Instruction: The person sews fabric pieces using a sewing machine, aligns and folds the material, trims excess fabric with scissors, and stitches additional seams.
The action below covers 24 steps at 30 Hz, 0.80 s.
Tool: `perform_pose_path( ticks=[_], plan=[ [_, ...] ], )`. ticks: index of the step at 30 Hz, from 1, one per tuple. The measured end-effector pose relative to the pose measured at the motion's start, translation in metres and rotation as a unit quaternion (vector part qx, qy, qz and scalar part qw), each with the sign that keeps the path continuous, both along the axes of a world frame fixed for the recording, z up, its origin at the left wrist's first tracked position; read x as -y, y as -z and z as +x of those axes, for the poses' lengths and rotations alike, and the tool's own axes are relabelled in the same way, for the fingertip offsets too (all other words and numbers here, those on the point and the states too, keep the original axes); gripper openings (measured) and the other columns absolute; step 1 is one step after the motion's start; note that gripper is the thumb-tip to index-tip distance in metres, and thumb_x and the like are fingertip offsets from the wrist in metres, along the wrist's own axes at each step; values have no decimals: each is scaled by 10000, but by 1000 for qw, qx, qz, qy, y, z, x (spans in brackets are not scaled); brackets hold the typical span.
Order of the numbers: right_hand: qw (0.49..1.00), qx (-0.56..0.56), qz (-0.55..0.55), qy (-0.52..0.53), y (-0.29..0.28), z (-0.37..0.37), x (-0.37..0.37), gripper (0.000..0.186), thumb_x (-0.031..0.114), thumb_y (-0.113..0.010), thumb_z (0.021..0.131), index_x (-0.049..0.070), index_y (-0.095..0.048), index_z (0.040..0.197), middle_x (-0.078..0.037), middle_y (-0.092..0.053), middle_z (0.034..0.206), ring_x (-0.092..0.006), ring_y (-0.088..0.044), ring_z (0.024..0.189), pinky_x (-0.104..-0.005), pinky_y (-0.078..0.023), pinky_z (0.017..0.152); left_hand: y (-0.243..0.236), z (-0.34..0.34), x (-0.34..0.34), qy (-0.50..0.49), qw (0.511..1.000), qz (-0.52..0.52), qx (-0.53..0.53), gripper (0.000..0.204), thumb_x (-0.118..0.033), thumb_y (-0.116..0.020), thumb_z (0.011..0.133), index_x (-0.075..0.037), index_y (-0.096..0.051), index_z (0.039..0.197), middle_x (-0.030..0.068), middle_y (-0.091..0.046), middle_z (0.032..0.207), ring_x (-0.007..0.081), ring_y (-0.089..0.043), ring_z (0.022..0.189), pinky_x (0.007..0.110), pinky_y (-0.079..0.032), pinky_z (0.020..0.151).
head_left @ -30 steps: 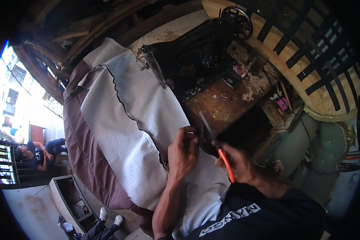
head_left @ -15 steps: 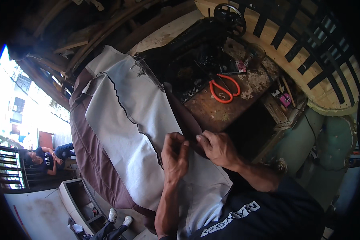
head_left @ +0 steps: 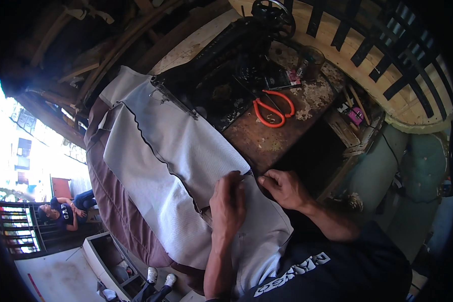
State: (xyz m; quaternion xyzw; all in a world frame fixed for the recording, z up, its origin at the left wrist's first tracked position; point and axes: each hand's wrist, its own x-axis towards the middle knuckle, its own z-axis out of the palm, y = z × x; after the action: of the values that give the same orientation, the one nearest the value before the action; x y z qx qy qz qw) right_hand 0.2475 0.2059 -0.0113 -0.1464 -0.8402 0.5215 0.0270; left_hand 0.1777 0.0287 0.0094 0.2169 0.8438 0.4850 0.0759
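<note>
A large light grey cloth [head_left: 181, 146] with a wavy dark edge down its middle spreads from the sewing machine [head_left: 201, 65] toward my lap. Mauve-brown quilted cloth [head_left: 118, 194] shows beneath it on the left. On the grey cloth, near its right edge, rests my left hand [head_left: 228, 206], its fingers curled and closed on the material. Just right of it, my right hand [head_left: 287, 190] pinches the cloth edge between thumb and fingers. The fingertips are close together but apart; exactly what lies between them is partly hidden.
Orange-handled scissors [head_left: 273, 110] lie on the worn machine table [head_left: 256, 143]. A glass jar [head_left: 311, 61] stands behind them. An open drawer [head_left: 345, 128] holds a pink item [head_left: 356, 116]. Another person [head_left: 68, 211] sits at the far left, beyond the cloth.
The grey cloth's right edge now reaches my fingers, covering brown cloth seen there before. My hands have shifted slightly to the right and a little apart. The whole view has tilted a little.
</note>
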Motion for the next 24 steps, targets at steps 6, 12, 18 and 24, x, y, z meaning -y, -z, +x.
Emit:
perform_pose_path(
  ticks=[6,12,18,24],
  plan=[
    [1000,2,17,19,12,12,6,330,353,-604,1040,40,-670,962,-204,-659,759,-413,-689,728,-463,-525,638,-3,4,-1,55,976,-136,-163,337,-24,-705,866,-89,-712,1196,125,-644,1155,346,-575,1085,452,-459,974],
    [1000,-11,3,-27,30,19,-1,272,311,-583,1053,53,-655,1007,-188,-657,766,-393,-685,721,-459,-520,639,-4,1,3,78,967,-164,-180,361,-53,-714,873,-130,-714,1225,123,-620,1140,333,-557,1082,455,-429,978],
    [985,-32,-168,1,33,14,13,229,239,-578,1060,28,-657,1018,-189,-635,745,-338,-662,641,-413,-503,615,0,7,-4,76,958,-191,-201,423,-74,-707,866,-156,-696,1280,124,-612,1144,329,-562,1066,463,-424,943],
    [994,-17,-103,35,30,34,12,280,270,-574,1070,8,-655,1014,-228,-634,757,-352,-668,650,-415,-493,597,-6,2,4,71,973,-150,-157,364,-55,-709,898,-117,-704,1256,152,-603,1101,350,-573,1012,462,-479,896]
  ],
)
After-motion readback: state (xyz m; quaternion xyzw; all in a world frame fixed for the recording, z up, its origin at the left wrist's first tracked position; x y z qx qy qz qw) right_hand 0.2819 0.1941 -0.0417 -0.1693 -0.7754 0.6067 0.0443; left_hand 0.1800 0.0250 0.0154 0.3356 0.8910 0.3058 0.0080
